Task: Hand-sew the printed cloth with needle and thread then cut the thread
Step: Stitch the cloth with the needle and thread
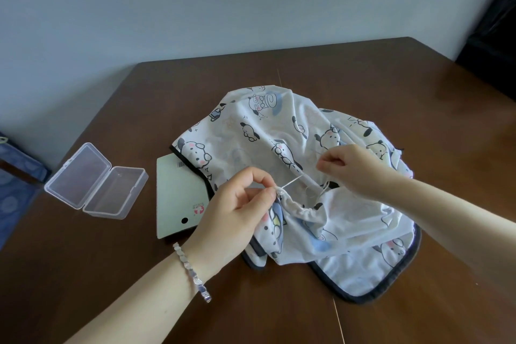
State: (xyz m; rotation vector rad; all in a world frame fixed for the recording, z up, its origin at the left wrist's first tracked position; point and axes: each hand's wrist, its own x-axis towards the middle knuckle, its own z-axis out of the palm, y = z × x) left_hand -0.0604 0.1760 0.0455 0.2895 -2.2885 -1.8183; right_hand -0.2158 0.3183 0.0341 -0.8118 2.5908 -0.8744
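Note:
A white printed cloth [293, 131] with cartoon dogs and a dark border lies bunched in the middle of the brown table. My left hand [237, 209] pinches a gathered fold of the cloth at its near left part. A white thread [291, 181] runs taut from that fold up to the right. My right hand [346, 167] is curled above the cloth with thumb and fingertips pinched together at the thread's far end. The needle itself is too small to make out.
A clear plastic box [95, 180] lies open on the left of the table [363, 75]. A pale green card [178, 198] sits partly under the cloth's left edge. The table's edges run along the back and left; a blue patterned surface [14, 176] lies beyond the left edge.

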